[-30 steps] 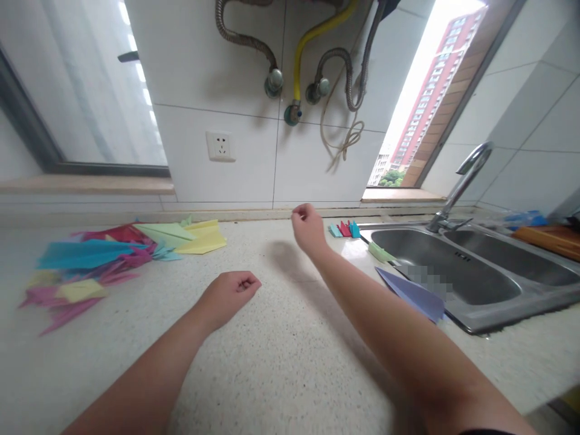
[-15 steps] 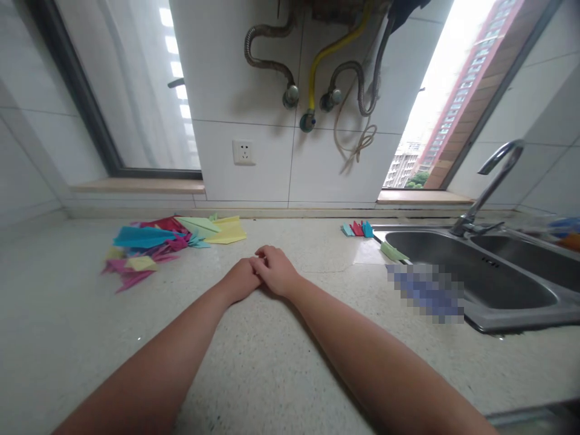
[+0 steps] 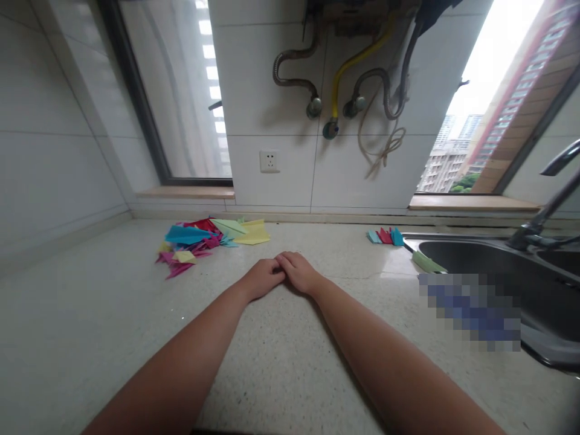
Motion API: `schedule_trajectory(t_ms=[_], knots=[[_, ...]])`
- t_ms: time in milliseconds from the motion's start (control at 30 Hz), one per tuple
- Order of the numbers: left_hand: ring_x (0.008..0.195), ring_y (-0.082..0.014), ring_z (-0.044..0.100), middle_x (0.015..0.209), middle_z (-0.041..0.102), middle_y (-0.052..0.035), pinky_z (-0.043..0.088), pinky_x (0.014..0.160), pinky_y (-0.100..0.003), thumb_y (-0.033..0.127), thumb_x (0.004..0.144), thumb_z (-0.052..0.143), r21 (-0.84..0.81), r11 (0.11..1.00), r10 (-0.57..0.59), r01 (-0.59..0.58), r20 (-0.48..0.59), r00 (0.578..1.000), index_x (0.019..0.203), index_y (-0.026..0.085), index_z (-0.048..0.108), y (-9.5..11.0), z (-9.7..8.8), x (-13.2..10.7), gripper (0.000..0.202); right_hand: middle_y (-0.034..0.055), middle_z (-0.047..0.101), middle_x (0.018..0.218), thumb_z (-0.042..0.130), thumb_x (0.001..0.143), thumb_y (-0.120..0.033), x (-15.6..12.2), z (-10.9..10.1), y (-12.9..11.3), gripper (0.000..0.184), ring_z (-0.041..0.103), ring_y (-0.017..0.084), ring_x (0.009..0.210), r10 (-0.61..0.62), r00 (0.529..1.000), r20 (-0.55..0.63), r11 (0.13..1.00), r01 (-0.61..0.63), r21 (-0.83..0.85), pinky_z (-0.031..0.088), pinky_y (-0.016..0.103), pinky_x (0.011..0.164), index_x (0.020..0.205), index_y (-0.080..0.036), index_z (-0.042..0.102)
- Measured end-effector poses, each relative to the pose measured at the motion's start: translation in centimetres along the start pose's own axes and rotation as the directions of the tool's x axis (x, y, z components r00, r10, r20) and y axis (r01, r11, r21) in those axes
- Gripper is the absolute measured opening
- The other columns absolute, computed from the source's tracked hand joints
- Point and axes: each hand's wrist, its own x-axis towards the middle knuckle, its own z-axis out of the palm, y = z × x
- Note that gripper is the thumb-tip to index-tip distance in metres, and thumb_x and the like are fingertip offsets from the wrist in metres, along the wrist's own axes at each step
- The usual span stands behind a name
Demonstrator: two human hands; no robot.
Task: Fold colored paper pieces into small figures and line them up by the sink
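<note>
My left hand and my right hand rest together on the speckled countertop, touching at the fingers. Both are curled closed and nothing shows in either one. A heap of folded paper planes in blue, pink, yellow and green lies on the counter to the far left of my hands. Three small folded papers in teal and red sit near the back wall to the right, with a green folded paper at the sink's edge.
A steel sink with a tap fills the right side. A wall socket and hoses are on the tiled back wall between two windows. A tiled wall bounds the counter on the left.
My right hand came back from the far side of the counter and joined my left hand at the middle. The view has swung to the left.
</note>
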Motion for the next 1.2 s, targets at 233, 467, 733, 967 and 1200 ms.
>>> schedule_trajectory(t_ms=[233,467,733,967,1200], knots=[[0.086,-0.0223,0.067,0.094,0.076,-0.0058,0.051,0.082,-0.033,0.022,0.081,0.055,0.045,0.997,-0.059,0.060,-0.022,0.998,0.099,0.015,0.075,0.2,0.0,0.0,0.027,0.0043,0.066,0.083,0.032,0.102,-0.044,0.3,0.1,0.5,0.046,0.054,0.016,0.080,-0.004,1.000,0.029,1.000,0.004,-0.006,0.037,0.030,0.079,0.080,-0.018,0.062],[0.085,-0.0232,0.066,0.092,0.076,-0.0061,0.050,0.082,-0.034,0.025,0.082,0.055,0.132,0.990,-0.044,0.044,-0.002,0.999,0.098,0.016,0.075,-0.2,0.2,0.6,0.027,0.0060,0.067,0.082,0.027,0.102,-0.045,0.7,0.2,0.7,0.051,0.056,0.018,0.080,-0.010,0.999,0.037,1.000,0.010,0.002,0.038,0.032,0.080,0.076,-0.019,0.062],[0.093,-0.0254,0.061,0.091,0.071,-0.0085,0.045,0.086,-0.035,0.033,0.089,0.053,0.539,0.837,0.014,0.099,-0.201,0.980,0.090,0.022,0.073,-1.3,-4.7,-0.4,0.023,0.0089,0.071,0.093,0.031,0.100,-0.045,0.5,-0.1,0.3,0.047,0.060,0.023,0.090,0.023,0.998,0.061,1.000,-0.023,-0.008,0.040,0.035,0.085,0.089,-0.021,0.070],[0.113,-0.0317,0.049,0.117,0.061,-0.0150,0.038,0.099,-0.042,0.025,0.086,0.056,0.559,0.562,-0.007,0.609,-0.734,0.679,0.122,0.017,0.062,-4.8,-12.2,-2.6,0.037,0.0102,0.071,0.094,0.035,0.098,-0.046,0.6,-0.1,0.4,0.044,0.060,0.025,0.092,0.054,0.994,0.099,0.998,-0.051,-0.034,0.040,0.038,0.086,0.093,-0.023,0.072],[0.111,-0.0348,0.050,0.113,0.063,-0.0149,0.039,0.094,-0.049,0.026,0.085,0.058,0.442,0.537,-0.157,0.719,-0.785,0.599,0.105,0.021,0.069,-7.1,-12.3,-4.1,0.024,0.0096,0.071,0.096,0.036,0.097,-0.046,0.4,0.0,0.4,0.043,0.060,0.025,0.094,0.038,0.994,0.104,0.997,-0.031,-0.066,0.040,0.039,0.087,0.095,-0.025,0.073]])
